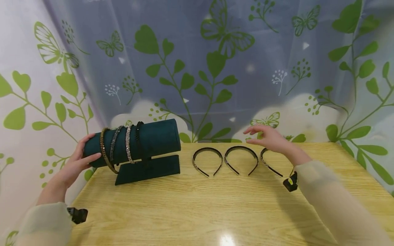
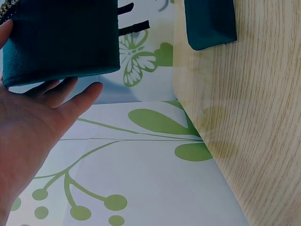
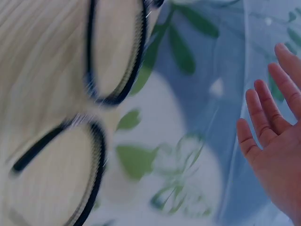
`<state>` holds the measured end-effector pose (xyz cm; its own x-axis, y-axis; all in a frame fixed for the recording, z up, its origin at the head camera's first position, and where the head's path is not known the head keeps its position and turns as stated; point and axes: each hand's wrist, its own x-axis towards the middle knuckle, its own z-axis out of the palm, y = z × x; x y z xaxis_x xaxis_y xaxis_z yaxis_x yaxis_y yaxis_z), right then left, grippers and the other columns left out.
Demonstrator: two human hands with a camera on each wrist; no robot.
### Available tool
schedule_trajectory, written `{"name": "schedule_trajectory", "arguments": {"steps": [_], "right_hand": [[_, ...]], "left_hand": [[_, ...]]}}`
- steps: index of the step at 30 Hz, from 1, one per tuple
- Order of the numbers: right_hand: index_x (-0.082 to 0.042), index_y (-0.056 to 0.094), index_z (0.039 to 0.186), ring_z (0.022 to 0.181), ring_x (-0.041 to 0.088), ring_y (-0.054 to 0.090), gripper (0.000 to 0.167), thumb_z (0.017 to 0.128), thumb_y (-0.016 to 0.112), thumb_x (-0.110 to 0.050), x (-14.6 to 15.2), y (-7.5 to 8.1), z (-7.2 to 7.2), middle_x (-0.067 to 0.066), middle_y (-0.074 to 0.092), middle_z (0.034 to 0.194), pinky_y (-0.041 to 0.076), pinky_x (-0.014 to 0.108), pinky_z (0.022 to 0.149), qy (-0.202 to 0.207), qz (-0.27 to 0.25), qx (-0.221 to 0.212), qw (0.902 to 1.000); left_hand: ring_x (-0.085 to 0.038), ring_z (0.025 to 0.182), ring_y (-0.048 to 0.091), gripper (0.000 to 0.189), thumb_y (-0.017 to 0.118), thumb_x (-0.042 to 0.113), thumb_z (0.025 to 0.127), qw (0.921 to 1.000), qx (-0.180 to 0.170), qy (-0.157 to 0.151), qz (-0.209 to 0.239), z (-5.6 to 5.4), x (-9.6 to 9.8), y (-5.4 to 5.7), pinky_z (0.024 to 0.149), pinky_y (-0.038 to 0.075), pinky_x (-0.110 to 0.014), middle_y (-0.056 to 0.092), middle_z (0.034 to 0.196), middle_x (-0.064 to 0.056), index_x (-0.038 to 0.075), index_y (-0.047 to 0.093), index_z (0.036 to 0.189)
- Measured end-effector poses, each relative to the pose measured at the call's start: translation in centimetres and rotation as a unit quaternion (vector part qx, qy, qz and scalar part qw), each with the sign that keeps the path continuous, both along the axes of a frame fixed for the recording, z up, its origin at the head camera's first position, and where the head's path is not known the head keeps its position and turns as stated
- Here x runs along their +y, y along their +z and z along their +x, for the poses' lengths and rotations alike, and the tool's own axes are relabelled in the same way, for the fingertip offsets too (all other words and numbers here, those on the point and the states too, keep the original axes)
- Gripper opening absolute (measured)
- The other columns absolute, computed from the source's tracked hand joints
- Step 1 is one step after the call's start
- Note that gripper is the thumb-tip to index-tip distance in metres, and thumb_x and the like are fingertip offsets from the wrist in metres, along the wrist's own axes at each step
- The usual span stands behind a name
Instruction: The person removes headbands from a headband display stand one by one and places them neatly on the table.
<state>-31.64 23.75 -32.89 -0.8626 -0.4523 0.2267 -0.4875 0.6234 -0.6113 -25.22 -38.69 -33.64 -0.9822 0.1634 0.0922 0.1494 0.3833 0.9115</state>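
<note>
A dark green velvet headband stand (image 1: 158, 138) with a padded roll on a flat base stands at the left of the table. My left hand (image 1: 69, 167) holds the roll's left end, thumb in front and fingers behind. On the roll sit a gold headband (image 1: 103, 147), a dark glittery headband (image 1: 114, 143), a silver glittery headband (image 1: 128, 143) and a black toothed headband (image 1: 137, 133). My right hand (image 1: 271, 138) hovers with nothing in it, fingers extended, near the rightmost headband (image 1: 271, 167), which my forearm partly hides. Left of that lie a middle headband (image 1: 241, 148) and another toothed headband (image 1: 207, 149).
The wooden table (image 1: 197, 212) runs back to a curtain (image 1: 191, 85) printed with leaves and butterflies. A white curtain side (image 1: 18, 102) hangs close by on the left. Each wrist carries a small black camera, such as the right one (image 1: 290, 182).
</note>
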Motion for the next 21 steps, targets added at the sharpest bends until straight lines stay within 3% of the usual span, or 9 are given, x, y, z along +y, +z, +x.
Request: {"name": "schedule_trajectory", "arguments": {"steps": [5, 18, 21], "right_hand": [[-0.005, 0.060, 0.126, 0.115, 0.029, 0.050, 0.037, 0.093, 0.068, -0.018, -4.2, 1.3, -0.6, 0.013, 0.053, 0.127, 0.039, 0.052, 0.095, 0.036, -0.033, -0.008, 0.9988], [-0.009, 0.056, 0.134, 0.118, 0.022, 0.046, 0.048, 0.091, 0.071, -0.023, -15.6, 3.7, -2.3, 0.005, 0.051, 0.128, 0.039, 0.040, 0.095, 0.098, -0.074, 0.010, 0.9924], [-0.011, 0.051, 0.139, 0.125, 0.020, 0.042, 0.055, 0.090, 0.072, -0.027, -18.1, 4.1, -2.5, 0.004, 0.048, 0.134, 0.036, 0.038, 0.101, 0.107, -0.085, 0.011, 0.9905]], "left_hand": [[-0.043, 0.125, 0.019, 0.073, 0.049, 0.022, 0.103, 0.9999, 0.004, 0.003, -0.012, -0.1, 0.1, 0.0, 0.090, 0.033, -0.054, 0.000, 0.149, -0.026, 0.051, 0.003, 0.151], [-0.046, 0.129, 0.010, 0.073, 0.049, 0.020, 0.103, 0.9999, 0.001, 0.002, 0.015, -0.2, 0.1, -0.1, 0.094, 0.019, -0.072, -0.006, 0.151, -0.025, 0.052, 0.003, 0.151], [-0.043, 0.127, 0.015, 0.073, 0.050, 0.020, 0.103, 1.0000, 0.007, 0.005, 0.005, -0.1, 0.1, -0.1, 0.093, 0.023, -0.069, -0.003, 0.150, -0.025, 0.049, 0.003, 0.152]]}}
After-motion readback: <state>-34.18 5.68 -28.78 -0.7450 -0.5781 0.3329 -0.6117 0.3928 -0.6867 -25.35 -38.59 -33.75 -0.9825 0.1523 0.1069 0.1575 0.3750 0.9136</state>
